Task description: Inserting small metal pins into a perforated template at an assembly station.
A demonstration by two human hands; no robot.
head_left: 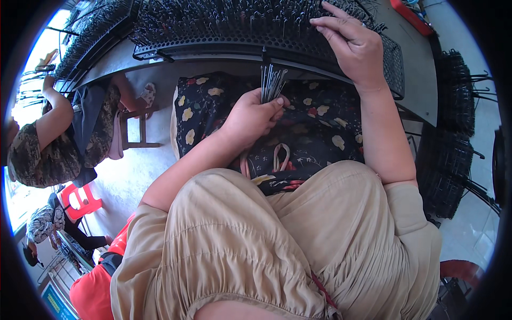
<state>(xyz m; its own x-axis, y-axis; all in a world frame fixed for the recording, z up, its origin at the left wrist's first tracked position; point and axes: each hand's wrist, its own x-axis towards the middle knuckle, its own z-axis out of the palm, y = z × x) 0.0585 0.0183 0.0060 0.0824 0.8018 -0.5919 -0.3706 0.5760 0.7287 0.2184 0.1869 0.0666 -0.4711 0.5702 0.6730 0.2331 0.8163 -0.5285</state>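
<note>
My left hand (255,116) is closed around a bundle of thin dark metal rods (272,84), held upright over the dark flowered cloth on my lap. The rods' upper ends fan out slightly above my fingers. My right hand (354,47) is raised at the near right edge of a long perforated black rack (213,47). Its thumb and index fingertips come together while another finger stretches away from them. Whatever lies between those tips is too small to make out. Many similar dark rods (234,21) stand packed in the rack.
Another rod-filled rack (96,32) continues at the left, where a person in patterned clothing (53,144) sits. A red stool (79,201) stands farther left, near another person. Black wire bundles (453,101) hang at the right. The flowered cloth (320,114) lies beneath my hands.
</note>
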